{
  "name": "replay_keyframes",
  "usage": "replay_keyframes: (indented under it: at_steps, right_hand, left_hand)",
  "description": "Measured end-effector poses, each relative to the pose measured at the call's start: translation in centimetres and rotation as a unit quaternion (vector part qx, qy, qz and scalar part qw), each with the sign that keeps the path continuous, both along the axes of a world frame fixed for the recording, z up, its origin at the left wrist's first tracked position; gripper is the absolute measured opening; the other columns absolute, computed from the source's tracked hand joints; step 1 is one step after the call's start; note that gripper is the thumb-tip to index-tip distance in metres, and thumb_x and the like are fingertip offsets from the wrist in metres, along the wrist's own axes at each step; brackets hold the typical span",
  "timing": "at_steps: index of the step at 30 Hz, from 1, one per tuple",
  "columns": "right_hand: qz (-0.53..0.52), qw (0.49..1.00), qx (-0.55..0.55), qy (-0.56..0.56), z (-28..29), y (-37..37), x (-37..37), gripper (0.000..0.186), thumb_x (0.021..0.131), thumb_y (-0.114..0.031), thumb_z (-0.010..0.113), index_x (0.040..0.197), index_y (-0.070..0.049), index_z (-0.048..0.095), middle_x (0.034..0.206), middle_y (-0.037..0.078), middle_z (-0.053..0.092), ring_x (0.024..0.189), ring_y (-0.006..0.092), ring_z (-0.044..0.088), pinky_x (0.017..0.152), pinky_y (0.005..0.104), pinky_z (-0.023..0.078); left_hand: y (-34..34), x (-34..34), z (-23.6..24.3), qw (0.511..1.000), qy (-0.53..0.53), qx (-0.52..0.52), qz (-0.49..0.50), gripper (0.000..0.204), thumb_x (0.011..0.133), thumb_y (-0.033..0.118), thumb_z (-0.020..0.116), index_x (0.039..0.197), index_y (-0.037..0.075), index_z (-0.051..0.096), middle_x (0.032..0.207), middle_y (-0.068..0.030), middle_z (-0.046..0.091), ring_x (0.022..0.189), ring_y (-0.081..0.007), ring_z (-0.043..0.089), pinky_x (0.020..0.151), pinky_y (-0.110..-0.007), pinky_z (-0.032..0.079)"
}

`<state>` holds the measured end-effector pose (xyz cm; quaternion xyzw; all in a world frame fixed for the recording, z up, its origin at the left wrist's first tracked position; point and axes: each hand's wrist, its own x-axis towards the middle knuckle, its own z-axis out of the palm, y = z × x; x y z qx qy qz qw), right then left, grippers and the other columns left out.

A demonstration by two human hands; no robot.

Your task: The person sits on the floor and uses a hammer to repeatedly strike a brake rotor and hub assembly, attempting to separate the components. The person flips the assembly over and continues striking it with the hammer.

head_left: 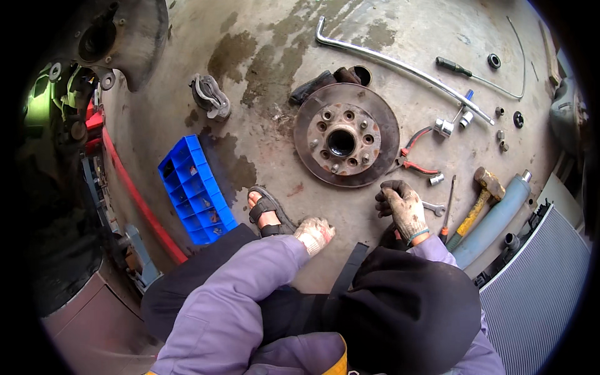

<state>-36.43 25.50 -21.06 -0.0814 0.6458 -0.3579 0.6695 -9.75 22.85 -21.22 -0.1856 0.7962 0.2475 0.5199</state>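
Note:
My left hand (315,236), in a pale work glove with reddish stains, is closed in a loose fist beside my sandalled foot (267,211). Nothing shows in it; its inner side is hidden. My right hand (405,208), its glove blackened at the fingertips, hovers just below a rusty brake disc with hub (369,128), fingers loosely bent and apart, with nothing visible in them. Red-handled pliers (406,156) lie at the disc's right edge. Close to my right hand are an open-ended wrench (432,208), a screwdriver (445,228) and a short socket (436,179).
A blue compartment tray (199,187) lies at left, near a red bar (134,190). At right are a hammer (478,203), a grey-blue cylinder (494,219) and a radiator (540,294). A long bent bar (400,62) stretches beyond the disc. A metal clamp-like part (210,98) stands far left.

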Motion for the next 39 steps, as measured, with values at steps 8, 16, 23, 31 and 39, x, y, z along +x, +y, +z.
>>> replay_keyframes:
  at_steps: [8, 16, 23, 31, 39]
  right_hand:
    - [-0.001, 1.000, -0.027, 0.010, 0.3, -0.6, -1.1, 0.031, 0.101, -0.017, 0.059, 0.122, 0.006, 0.064, 0.097, 0.013, 0.073, 0.078, 0.0172, 0.071, 0.066, 0.0303, 0.058]
    - [-0.019, 1.000, -0.012, -0.015, 0.5, -0.6, 0.0, 0.033, 0.102, -0.019, 0.061, 0.123, 0.006, 0.063, 0.098, 0.013, 0.072, 0.079, 0.0174, 0.071, 0.067, 0.0312, 0.058]
    - [-0.035, 0.999, -0.028, -0.005, -0.5, 0.4, -1.0, 0.031, 0.102, -0.017, 0.059, 0.123, 0.005, 0.063, 0.099, 0.014, 0.073, 0.079, 0.0180, 0.072, 0.067, 0.0309, 0.058]
    - [-0.025, 0.999, -0.028, 0.010, -0.7, 0.0, -1.2, 0.032, 0.102, -0.018, 0.060, 0.122, 0.005, 0.063, 0.098, 0.013, 0.073, 0.078, 0.0174, 0.071, 0.067, 0.0313, 0.058]
    - [-0.017, 1.000, -0.021, 0.005, -0.1, -1.0, -0.8, 0.031, 0.102, -0.019, 0.060, 0.122, 0.005, 0.063, 0.095, 0.011, 0.072, 0.076, 0.0161, 0.070, 0.066, 0.0304, 0.058]
  left_hand:
    - [-9.2, -3.1, 9.0, 0.940, 0.292, -0.028, 0.175, 0.029, 0.094, 0.018, 0.064, 0.121, 0.008, 0.065, 0.102, -0.0165, 0.064, 0.094, -0.0374, 0.068, 0.079, -0.046, 0.057]
    - [-13.2, -6.2, 8.3, 0.758, 0.224, 0.021, 0.612, 0.031, 0.103, 0.016, 0.059, 0.131, 0.004, 0.066, 0.097, -0.0055, 0.069, 0.083, -0.0126, 0.068, 0.077, -0.032, 0.057]
    - [-13.7, -4.9, 7.6, 0.749, 0.229, 0.065, 0.619, 0.029, 0.101, 0.016, 0.061, 0.127, 0.005, 0.068, 0.099, -0.0087, 0.069, 0.083, -0.0155, 0.069, 0.077, -0.033, 0.058]
    - [-12.6, -6.2, 7.6, 0.883, 0.320, -0.144, 0.313, 0.036, 0.095, 0.025, 0.067, 0.126, 0.006, 0.065, 0.115, -0.0202, 0.068, 0.108, -0.0399, 0.067, 0.092, -0.048, 0.053]
    - [-12.6, -6.1, 7.8, 0.933, 0.271, -0.159, 0.175, 0.033, 0.091, 0.013, 0.063, 0.124, 0.011, 0.064, 0.120, -0.0200, 0.063, 0.104, -0.0410, 0.065, 0.087, -0.052, 0.053]
